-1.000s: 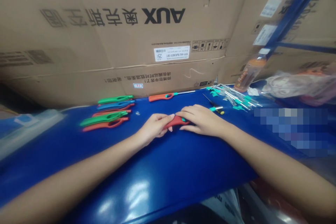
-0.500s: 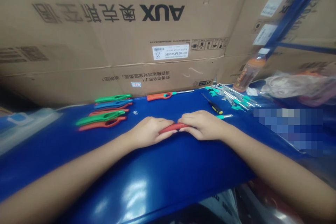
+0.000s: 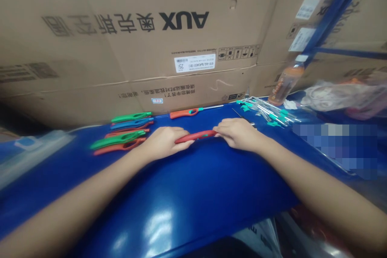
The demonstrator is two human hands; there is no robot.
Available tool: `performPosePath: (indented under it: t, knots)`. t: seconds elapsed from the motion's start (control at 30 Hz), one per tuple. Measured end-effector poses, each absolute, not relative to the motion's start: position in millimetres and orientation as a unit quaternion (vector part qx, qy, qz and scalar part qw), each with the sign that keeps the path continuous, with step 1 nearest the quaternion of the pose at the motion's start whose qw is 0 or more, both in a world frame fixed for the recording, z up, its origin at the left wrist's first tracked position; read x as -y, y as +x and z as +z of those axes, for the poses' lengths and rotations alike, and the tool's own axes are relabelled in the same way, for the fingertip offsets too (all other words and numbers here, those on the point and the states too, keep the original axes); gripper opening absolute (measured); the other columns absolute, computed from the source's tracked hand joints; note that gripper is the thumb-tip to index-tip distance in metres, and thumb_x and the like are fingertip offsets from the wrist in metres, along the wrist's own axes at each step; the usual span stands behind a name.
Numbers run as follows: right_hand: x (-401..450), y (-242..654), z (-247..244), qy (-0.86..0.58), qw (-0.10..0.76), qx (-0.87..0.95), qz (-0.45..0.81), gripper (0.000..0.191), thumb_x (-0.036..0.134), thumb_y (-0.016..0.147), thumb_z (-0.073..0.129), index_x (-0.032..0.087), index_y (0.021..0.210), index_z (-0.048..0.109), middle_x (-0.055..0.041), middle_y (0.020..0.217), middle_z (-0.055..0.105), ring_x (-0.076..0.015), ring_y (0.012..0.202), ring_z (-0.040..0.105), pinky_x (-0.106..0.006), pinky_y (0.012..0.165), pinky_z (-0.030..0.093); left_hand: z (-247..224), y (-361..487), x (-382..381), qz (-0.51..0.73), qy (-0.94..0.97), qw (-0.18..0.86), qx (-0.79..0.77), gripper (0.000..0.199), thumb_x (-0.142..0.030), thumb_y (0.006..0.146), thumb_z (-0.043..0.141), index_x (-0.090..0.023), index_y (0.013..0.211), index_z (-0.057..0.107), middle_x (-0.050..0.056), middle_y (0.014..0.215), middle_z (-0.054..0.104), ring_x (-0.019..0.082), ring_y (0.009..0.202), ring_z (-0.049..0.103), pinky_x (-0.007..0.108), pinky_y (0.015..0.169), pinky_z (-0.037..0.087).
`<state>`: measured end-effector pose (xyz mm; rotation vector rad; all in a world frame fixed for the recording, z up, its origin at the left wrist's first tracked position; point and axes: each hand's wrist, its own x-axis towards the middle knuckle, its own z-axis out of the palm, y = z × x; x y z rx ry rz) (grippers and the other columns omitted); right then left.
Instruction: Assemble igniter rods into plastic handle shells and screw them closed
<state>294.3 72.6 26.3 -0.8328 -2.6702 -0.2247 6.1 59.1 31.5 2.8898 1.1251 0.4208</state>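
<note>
A red long-reach lighter (image 3: 198, 136) with a small teal trigger is held level above the blue table. My left hand (image 3: 163, 143) is closed around its handle end. At the other end, my right hand (image 3: 238, 134) pinches it, and its fingers hide whatever is at that tip. Behind my left wrist lie several green, blue and orange-red lighter bodies (image 3: 131, 123) side by side. Farther back rests an orange lighter (image 3: 184, 113) with a metal tube. A screwdriver (image 3: 237, 112) lies just behind my right hand, which covers most of its handle.
Metal lighter tubes with teal parts (image 3: 266, 111) form a pile at the back right. Beyond them are a drink bottle (image 3: 286, 82) and plastic bags (image 3: 329, 96). A large cardboard box (image 3: 121, 56) walls off the back. Clear plastic (image 3: 30, 153) lies at the left.
Both hands have moved slightly away from me with the red lighter. They are farther apart, so more of the lighter and its teal trigger show; my right hand now covers the screwdriver handle.
</note>
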Motion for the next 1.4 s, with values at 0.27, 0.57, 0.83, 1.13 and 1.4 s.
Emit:
performPosePath:
  t: [0.27,0.57,0.83,1.13,1.4]
  knots:
    - [-73.5,289.1,23.3,-0.296,0.158,0.936,-0.11,0.031,0.033,0.102,0.046,0.017,0.111,0.072,-0.0111,0.098,0.074,-0.0224,0.087,0.064,-0.035,0.078,0.045,24.3,20.5,-47.8,0.089,0.915,-0.059,-0.388,0.031,-0.039,0.103,0.041,-0.02,0.118,0.061,0.007,0.108,0.073,0.023,0.089,0.072,0.03,0.07,0.054]
    - [-89.1,331.8,44.8,-0.394,0.194,0.891,-0.116,0.032,0.038,0.091,0.063,0.019,0.117,0.066,-0.0129,0.119,0.069,-0.0321,0.113,0.058,-0.047,0.096,0.038,34.1,-2.6,-68.2,0.1,0.897,-0.107,-0.417,0.032,-0.036,0.102,0.041,-0.02,0.121,0.061,0.008,0.113,0.073,0.023,0.089,0.072,0.029,0.071,0.055]
    - [-92.9,334.2,43.2,-0.344,0.193,0.917,-0.055,0.022,0.035,0.098,0.055,0.021,0.099,0.07,-0.0084,0.104,0.074,-0.0245,0.1,0.062,-0.041,0.094,0.038,29.3,-1.3,-67.3,0.112,0.911,-0.08,-0.388,0.035,-0.04,0.102,0.04,-0.019,0.12,0.061,0.009,0.112,0.072,0.022,0.089,0.072,0.03,0.072,0.056]
    - [-77.5,299.1,27.4,-0.295,0.158,0.942,0.012,0.023,0.031,0.101,0.049,0.016,0.103,0.066,-0.0112,0.101,0.069,-0.0229,0.094,0.062,-0.037,0.085,0.048,24.5,10.6,-55.1,0.124,0.926,0.003,-0.356,0.033,-0.039,0.103,0.041,-0.019,0.119,0.062,0.008,0.108,0.072,0.022,0.089,0.071,0.03,0.072,0.054]
    - [-76.4,301.0,18.2,-0.23,0.211,0.95,0.006,0.029,0.028,0.102,0.045,0.015,0.106,0.071,-0.0134,0.104,0.07,-0.0223,0.095,0.065,-0.035,0.084,0.054,28.6,18.1,-48.8,0.164,0.822,0.382,-0.391,0.038,-0.046,0.098,0.049,-0.016,0.077,0.06,-0.002,0.064,0.061,0.009,0.051,0.048,0.022,0.051,0.039]
